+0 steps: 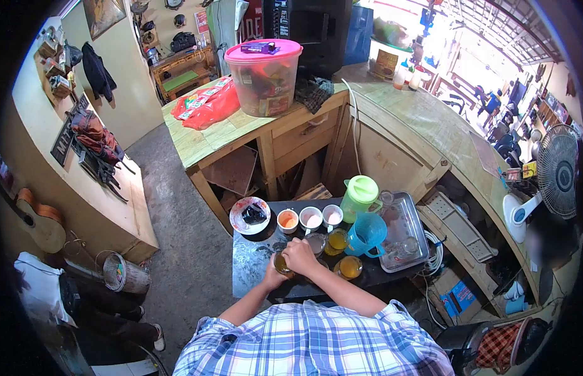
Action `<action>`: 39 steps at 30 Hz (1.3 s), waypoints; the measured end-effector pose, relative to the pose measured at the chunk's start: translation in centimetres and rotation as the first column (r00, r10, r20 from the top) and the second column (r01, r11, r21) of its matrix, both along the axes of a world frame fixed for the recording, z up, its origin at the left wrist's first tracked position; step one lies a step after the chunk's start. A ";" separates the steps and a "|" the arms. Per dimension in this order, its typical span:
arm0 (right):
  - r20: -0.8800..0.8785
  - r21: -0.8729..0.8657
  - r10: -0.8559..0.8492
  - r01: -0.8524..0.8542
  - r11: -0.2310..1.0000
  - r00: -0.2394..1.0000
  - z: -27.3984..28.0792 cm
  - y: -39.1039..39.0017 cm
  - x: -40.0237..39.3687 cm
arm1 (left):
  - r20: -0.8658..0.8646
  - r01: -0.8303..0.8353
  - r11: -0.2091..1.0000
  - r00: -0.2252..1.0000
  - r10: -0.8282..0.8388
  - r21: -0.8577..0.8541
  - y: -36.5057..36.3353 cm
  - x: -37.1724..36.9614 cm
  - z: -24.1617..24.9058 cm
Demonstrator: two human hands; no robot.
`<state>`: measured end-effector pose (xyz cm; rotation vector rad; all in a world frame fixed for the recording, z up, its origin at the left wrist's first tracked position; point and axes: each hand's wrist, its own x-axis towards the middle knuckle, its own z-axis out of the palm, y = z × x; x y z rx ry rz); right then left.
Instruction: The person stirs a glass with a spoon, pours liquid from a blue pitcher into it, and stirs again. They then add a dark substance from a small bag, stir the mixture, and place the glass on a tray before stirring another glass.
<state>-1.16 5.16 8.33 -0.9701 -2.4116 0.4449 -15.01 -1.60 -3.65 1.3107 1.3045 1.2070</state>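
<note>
On the dark low table [250,276], my left hand [274,276] is closed round a glass [281,263] with brownish-yellow liquid. My right hand [301,255] is over the glass's right side, its fingers bent together; what they hold, if anything, is hidden. Just past the hands stand an orange-filled cup [287,220] and two white cups, one pale pink inside [311,219] and the other [333,216] beside it. Right of my right hand are a clear glass [316,243] and two glasses of yellow liquid, one farther back [336,241] and one nearer [350,267].
A bowl with black plastic [254,214] stands at the table's back left. A green lidded pitcher [360,198], a blue jug [367,233] and a metal tray with glasses [416,216] occupy the right. Behind is a wooden counter with a pink-lidded tub [264,81]. Another person's legs [109,313] show at left.
</note>
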 end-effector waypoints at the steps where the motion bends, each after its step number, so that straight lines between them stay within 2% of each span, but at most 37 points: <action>1: 0.000 0.000 0.001 -0.001 1.000 1.000 -0.5 0.2 -0.1 | 0.000 -0.001 1.000 1.000 0.001 0.000 0.1 -0.1 -0.1; 4: 0.073 -0.055 0.040 -0.036 0.998 0.997 -0.5 0.4 -0.2 | -0.048 0.010 0.998 0.999 -0.007 0.059 0.2 -0.3 -0.7; 7: 0.024 0.040 -0.006 0.005 0.999 1.000 -0.1 0.4 -0.1 | -0.126 -0.002 1.000 0.992 0.006 0.031 0.3 -0.5 -1.0; 9: 0.157 -0.094 0.052 -0.038 0.995 0.986 -0.7 0.5 -0.1 | -0.149 0.035 0.995 0.989 -0.021 0.090 0.3 -0.6 -1.2; 10: 0.157 -0.094 0.051 -0.036 0.995 0.986 -0.7 0.3 -0.1 | -0.149 0.036 0.995 0.989 -0.023 0.090 0.2 -0.5 -1.3; 12: -0.066 -0.021 -0.009 0.007 1.000 0.998 -0.5 0.1 -0.1 | -0.110 0.002 0.998 0.994 0.004 0.061 0.3 -0.3 -1.0; 13: -0.066 -0.020 -0.009 0.008 1.000 0.998 -0.5 0.2 -0.1 | -0.110 0.003 0.998 0.994 0.004 0.062 0.3 -0.3 -0.6; 15: 0.175 -0.101 0.024 -0.006 0.995 0.984 -0.4 0.2 -0.1 | -0.041 0.026 0.999 0.999 -0.025 0.037 0.1 -0.3 -0.4; 16: 0.175 -0.102 0.023 -0.005 0.995 0.984 -0.3 0.1 0.0 | -0.041 0.027 0.999 0.999 -0.026 0.036 0.1 -0.3 -0.5; 18: -0.058 -0.037 -0.009 0.007 0.999 0.998 -0.1 0.1 -0.1 | -0.092 0.008 1.000 0.996 -0.007 0.011 0.2 -0.4 -0.5; 19: -0.059 -0.036 -0.010 0.008 0.999 0.998 0.1 0.2 -0.1 | -0.092 0.009 1.000 0.996 -0.008 0.012 0.2 -0.4 -0.3; 21: 0.183 -0.068 0.005 0.007 0.998 0.983 0.0 0.2 0.1 | -0.064 0.029 0.999 0.998 -0.028 0.017 0.1 -0.3 0.1; 22: 0.183 -0.068 0.004 0.008 0.998 0.983 -0.2 0.2 0.1 | -0.064 0.030 0.999 0.998 -0.029 0.016 -0.1 -0.2 0.5; 24: -0.092 -0.030 -0.004 0.001 1.000 0.996 -0.2 0.3 -0.1 | -0.010 0.024 0.999 1.000 -0.025 -0.034 -0.1 -0.1 0.9; 25: -0.092 -0.027 -0.004 0.002 1.000 0.996 0.0 0.2 -0.1 | -0.010 0.025 0.999 1.000 -0.025 -0.031 0.0 -0.2 0.9; 27: 0.165 -0.074 -0.012 0.024 0.997 0.986 0.0 -0.1 0.1 | -0.108 0.006 1.000 0.994 -0.005 0.013 0.1 -0.2 0.7; 28: 0.166 -0.074 -0.012 0.025 0.997 0.986 -0.9 0.0 0.1 | -0.107 0.007 1.000 0.994 -0.006 0.013 0.1 -0.1 0.4; 30: -0.120 -0.106 0.005 -0.018 0.994 0.993 -1.3 0.3 -0.4 | -0.074 0.007 0.999 0.997 -0.004 0.042 0.2 -0.1 0.4; 31: -0.122 -0.104 0.003 -0.016 0.994 0.993 -0.8 0.2 -0.3 | -0.076 0.009 0.999 0.997 -0.006 0.044 0.2 -0.2 0.8; 33: 0.209 -0.027 -0.039 0.046 0.999 0.977 0.4 -0.4 0.1 | -0.068 0.015 0.999 0.998 -0.012 0.047 0.0 -0.1 0.8; 34: 0.210 -0.027 -0.041 0.048 0.998 0.977 -0.5 -0.2 0.1 | -0.068 0.018 0.999 0.998 -0.014 0.047 0.0 -0.1 0.4; 36: -0.059 -0.174 0.008 -0.018 0.985 0.998 -1.2 0.3 -0.3 | -0.089 0.008 1.000 0.996 -0.008 0.001 0.1 -0.2 0.0; 37: -0.061 -0.172 0.005 -0.016 0.985 0.998 -0.6 0.2 -0.2 | -0.091 0.011 1.000 0.996 -0.011 0.003 0.1 -0.2 0.0; 39: 0.082 -0.023 -0.056 0.058 0.998 0.995 0.7 -0.3 0.4 | -0.127 -0.005 1.000 0.992 0.009 0.031 0.1 -0.2 -0.2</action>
